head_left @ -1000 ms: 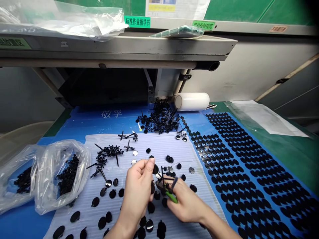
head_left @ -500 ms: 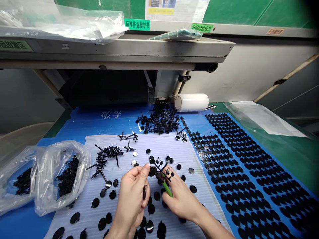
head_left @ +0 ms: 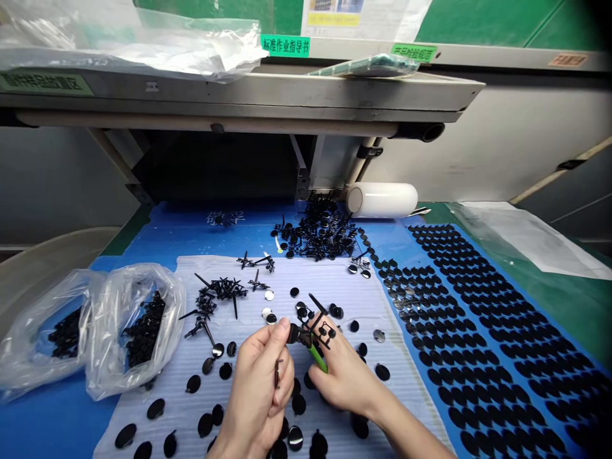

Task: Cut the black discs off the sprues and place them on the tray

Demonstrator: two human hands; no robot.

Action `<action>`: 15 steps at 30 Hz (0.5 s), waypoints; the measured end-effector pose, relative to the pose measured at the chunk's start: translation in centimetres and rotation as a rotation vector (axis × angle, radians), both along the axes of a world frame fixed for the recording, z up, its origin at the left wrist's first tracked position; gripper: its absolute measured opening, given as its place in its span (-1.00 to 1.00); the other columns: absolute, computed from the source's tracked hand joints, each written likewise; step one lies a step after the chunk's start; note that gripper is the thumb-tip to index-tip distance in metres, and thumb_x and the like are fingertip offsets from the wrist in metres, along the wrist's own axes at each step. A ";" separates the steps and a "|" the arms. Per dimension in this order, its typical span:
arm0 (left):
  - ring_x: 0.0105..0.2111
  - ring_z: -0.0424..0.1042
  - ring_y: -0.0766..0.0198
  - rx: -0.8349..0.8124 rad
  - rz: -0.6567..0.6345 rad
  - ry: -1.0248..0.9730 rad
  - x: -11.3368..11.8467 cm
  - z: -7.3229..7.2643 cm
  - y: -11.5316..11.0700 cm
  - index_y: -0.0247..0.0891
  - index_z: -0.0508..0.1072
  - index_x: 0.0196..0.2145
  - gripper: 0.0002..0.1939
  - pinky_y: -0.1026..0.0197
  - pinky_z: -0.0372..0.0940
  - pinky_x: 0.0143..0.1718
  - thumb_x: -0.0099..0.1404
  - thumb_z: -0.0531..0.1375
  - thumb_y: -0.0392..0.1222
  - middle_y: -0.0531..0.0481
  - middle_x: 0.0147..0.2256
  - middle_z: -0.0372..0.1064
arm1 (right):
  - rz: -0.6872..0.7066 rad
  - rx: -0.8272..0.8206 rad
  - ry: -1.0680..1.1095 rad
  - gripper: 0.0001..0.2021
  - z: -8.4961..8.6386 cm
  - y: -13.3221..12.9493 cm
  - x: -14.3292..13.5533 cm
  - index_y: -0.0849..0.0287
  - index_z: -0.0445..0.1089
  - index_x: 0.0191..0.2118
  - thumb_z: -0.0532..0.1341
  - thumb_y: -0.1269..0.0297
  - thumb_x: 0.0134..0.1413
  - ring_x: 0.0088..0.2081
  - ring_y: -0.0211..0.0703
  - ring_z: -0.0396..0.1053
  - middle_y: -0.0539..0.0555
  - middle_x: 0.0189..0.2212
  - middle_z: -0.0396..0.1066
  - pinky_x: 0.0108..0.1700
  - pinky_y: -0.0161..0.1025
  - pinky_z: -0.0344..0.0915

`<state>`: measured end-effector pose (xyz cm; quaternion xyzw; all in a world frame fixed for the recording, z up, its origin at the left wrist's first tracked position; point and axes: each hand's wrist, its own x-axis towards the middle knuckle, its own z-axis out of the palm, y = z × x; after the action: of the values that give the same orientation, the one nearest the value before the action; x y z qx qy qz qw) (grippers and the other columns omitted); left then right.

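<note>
Black disc [head_left: 292,333] sits at the tips of green-handled cutters [head_left: 319,359], pinched in left hand [head_left: 258,386], tool clasped in right hand [head_left: 345,376]; misaligned blades could nick its rim, or slack fingers drop it among scattered discs [head_left: 155,408].

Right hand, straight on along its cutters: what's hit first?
Likely the black piece held by the left hand; the green-handled cutters look nearly on it, though depth is unclear.

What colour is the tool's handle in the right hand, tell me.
Bright green; the handle shows best in the head view.
</note>
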<state>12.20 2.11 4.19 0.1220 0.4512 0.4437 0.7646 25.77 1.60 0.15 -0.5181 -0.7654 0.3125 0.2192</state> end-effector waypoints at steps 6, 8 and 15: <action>-0.89 -0.18 0.62 -0.003 0.103 -0.004 -0.9 -0.1 0.5 -0.27 0.09 -0.71 -0.62 0.47 -0.37 -0.87 0.08 0.18 -0.12 0.26 -0.84 -0.05 | 0.004 -0.035 -0.024 -0.68 0.0 0.6 -0.6 0.17 0.06 -0.32 -0.03 0.56 -0.34 -0.18 -0.02 0.12 0.07 -0.36 0.08 -0.12 -0.10 0.14; -0.89 -0.17 0.61 -0.004 0.110 -0.002 -1.0 -0.1 0.5 -0.27 0.09 -0.71 -0.62 0.47 -0.37 -0.87 0.08 0.18 -0.12 0.26 -0.84 -0.05 | 0.009 -0.031 -0.037 -0.68 -0.1 0.7 -0.8 0.17 0.05 -0.32 -0.03 0.55 -0.34 -0.20 -0.02 0.13 0.08 -0.35 0.08 -0.13 -0.11 0.15; -0.88 -0.18 0.61 -0.016 0.119 -0.011 -0.9 -0.4 0.8 -0.27 0.08 -0.70 -0.63 0.46 -0.38 -0.86 0.10 0.16 -0.13 0.26 -0.84 -0.05 | 0.039 -0.017 -0.069 -0.69 -0.1 1.5 -1.1 0.15 0.04 -0.31 -0.03 0.56 -0.30 -0.17 -0.01 0.13 0.08 -0.35 0.11 -0.13 -0.12 0.13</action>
<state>11.26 2.89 3.81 0.0865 0.4570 0.4853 0.7403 24.64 3.09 0.04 -0.5155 -0.7798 0.3049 0.1822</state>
